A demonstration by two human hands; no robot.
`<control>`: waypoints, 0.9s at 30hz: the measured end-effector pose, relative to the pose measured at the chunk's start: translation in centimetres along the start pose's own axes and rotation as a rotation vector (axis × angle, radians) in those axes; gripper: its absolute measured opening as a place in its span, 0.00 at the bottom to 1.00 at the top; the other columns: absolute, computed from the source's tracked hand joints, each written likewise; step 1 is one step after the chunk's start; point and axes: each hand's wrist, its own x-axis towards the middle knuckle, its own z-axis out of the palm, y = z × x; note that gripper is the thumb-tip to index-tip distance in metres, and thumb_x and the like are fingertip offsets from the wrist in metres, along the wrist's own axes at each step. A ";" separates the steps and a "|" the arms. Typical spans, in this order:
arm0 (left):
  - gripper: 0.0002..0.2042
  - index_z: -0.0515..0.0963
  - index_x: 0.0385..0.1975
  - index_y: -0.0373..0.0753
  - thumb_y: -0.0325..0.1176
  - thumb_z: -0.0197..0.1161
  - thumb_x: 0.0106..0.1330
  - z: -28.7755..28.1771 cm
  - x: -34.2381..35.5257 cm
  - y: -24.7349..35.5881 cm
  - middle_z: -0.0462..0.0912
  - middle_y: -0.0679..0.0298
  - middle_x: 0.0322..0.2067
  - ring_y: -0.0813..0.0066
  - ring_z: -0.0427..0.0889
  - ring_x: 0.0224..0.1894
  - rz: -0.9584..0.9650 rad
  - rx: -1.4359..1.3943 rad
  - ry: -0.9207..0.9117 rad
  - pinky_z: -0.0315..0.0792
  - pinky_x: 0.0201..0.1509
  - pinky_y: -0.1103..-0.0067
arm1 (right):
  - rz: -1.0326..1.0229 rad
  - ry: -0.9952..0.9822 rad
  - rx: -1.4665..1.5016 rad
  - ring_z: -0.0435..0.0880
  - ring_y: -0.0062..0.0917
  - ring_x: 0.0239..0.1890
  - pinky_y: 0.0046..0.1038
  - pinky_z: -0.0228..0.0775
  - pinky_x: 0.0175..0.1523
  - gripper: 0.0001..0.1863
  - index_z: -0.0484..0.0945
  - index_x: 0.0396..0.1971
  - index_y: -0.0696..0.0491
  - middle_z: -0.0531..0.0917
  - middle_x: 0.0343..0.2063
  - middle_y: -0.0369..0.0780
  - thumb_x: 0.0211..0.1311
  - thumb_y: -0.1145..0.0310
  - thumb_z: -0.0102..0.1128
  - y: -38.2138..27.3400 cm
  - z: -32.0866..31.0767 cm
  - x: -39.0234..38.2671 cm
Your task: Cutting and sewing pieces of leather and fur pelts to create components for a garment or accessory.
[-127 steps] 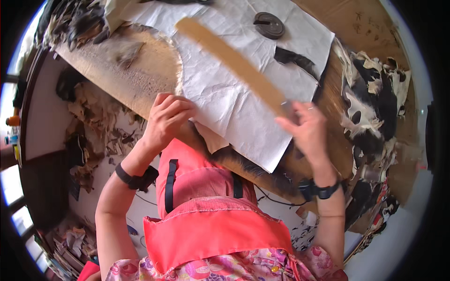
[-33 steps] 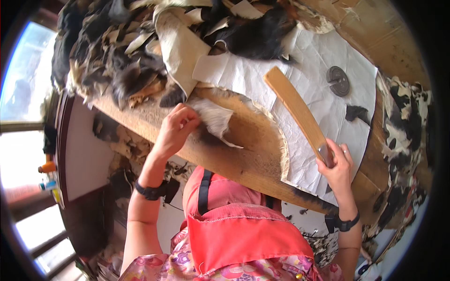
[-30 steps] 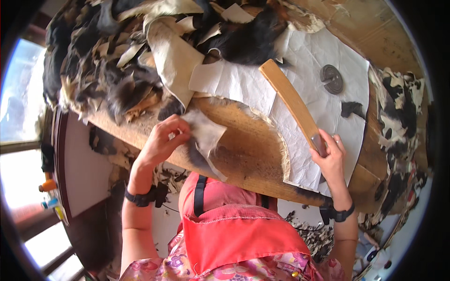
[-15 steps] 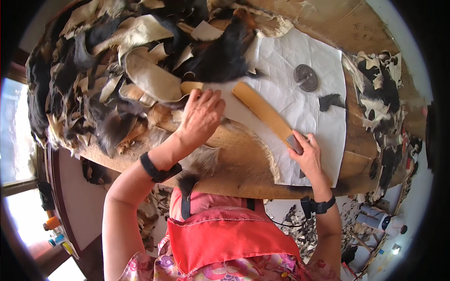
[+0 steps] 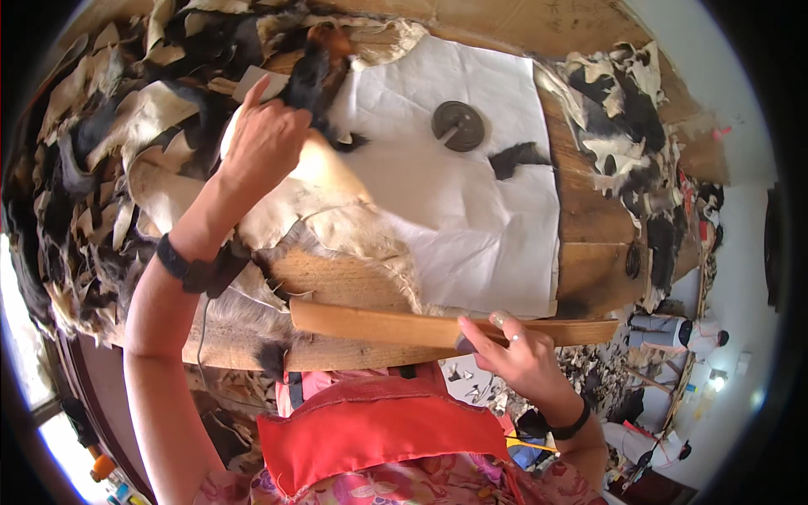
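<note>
My left hand [image 5: 263, 145] reaches up to the pile of hide scraps and grips a dark, furry piece of hide [image 5: 313, 77] at its edge. Under the wrist lies a pale tan hide [image 5: 337, 220] spread over the wooden table [image 5: 353, 284]. My right hand [image 5: 515, 357] is closed on a long flat wooden stick [image 5: 404, 325], held level along the near table edge. A large sheet of white paper [image 5: 459, 206] covers the middle of the table.
A round dark metal weight [image 5: 458, 125] and a small black hide scrap [image 5: 517, 157] rest on the paper. A heap of dark and pale hide offcuts [image 5: 93, 160] fills the left side. Black-and-white cowhide [image 5: 619, 114] hangs at the right.
My left hand has moved up from the table edge to the scrap pile and taken hold of the dark furry piece. The wooden stick has swung from a slant across the paper to level along the near edge.
</note>
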 end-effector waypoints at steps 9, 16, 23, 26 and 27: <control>0.08 0.83 0.31 0.41 0.31 0.63 0.51 -3.5 0.5 1.2 0.82 0.67 0.46 0.65 0.72 0.64 0.466 -0.007 0.259 0.53 0.79 0.56 | -0.027 0.086 0.074 0.83 0.31 0.28 0.34 0.80 0.31 0.34 0.79 0.59 0.40 0.77 0.41 0.40 0.46 0.67 0.75 4.7 1.3 10.1; 0.32 0.72 0.61 0.38 0.27 0.71 0.51 -0.6 -10.4 5.9 0.66 0.52 0.68 0.54 0.63 0.72 -0.267 -0.414 0.287 0.57 0.74 0.56 | 0.170 0.049 0.291 0.78 0.38 0.39 0.35 0.74 0.43 0.37 0.77 0.61 0.45 0.74 0.39 0.44 0.45 0.77 0.73 12.3 10.1 12.0; 0.35 0.69 0.61 0.41 0.29 0.74 0.50 -0.5 -18.8 2.6 0.68 0.50 0.65 0.49 0.67 0.67 -0.876 -0.039 0.404 0.62 0.69 0.58 | 0.165 0.010 0.153 0.74 0.40 0.47 0.37 0.69 0.54 0.37 0.77 0.62 0.48 0.74 0.44 0.45 0.45 0.75 0.73 12.4 10.5 12.0; 0.33 0.69 0.61 0.42 0.28 0.74 0.53 2.0 -20.9 -0.6 0.79 0.49 0.51 0.51 0.80 0.53 -1.036 -0.424 0.443 0.75 0.55 0.67 | 0.162 0.001 0.137 0.71 0.44 0.58 0.41 0.62 0.66 0.33 0.77 0.61 0.50 0.75 0.53 0.47 0.50 0.74 0.72 9.5 8.8 13.5; 0.30 0.71 0.58 0.41 0.26 0.74 0.54 1.7 -20.5 -1.3 0.81 0.51 0.48 0.55 0.82 0.50 -1.073 -0.458 0.437 0.77 0.52 0.68 | 0.137 0.103 0.144 0.70 0.44 0.59 0.42 0.62 0.65 0.32 0.77 0.60 0.51 0.74 0.55 0.47 0.50 0.75 0.71 8.2 8.3 13.9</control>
